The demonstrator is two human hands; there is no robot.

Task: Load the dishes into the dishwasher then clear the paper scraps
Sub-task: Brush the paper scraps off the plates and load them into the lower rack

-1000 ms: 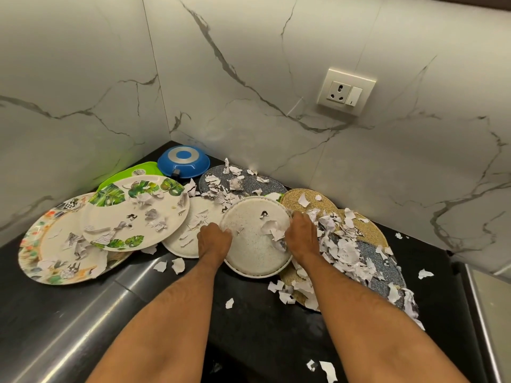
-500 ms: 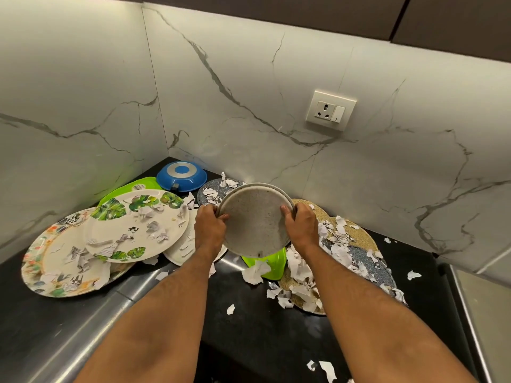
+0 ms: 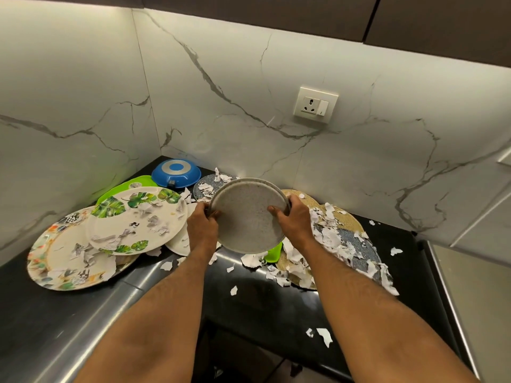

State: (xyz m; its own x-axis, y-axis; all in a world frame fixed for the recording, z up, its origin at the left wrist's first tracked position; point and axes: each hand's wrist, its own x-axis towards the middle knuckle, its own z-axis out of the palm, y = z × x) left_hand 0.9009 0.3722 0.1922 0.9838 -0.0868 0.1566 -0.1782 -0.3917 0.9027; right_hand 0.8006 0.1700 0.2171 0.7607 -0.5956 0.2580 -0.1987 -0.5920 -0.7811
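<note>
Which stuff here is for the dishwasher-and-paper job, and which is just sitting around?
For the job:
speckled plate, held by left hand and right hand
leaf plate
blue bowl
paper scraps

Just there:
wall socket
round mats

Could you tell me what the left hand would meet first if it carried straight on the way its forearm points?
Probably the grey-blue glittery round placemat strewn with white paper scraps, then the marble wall; the left hand grips the speckled grey round plate. Depth is uncertain.
</note>
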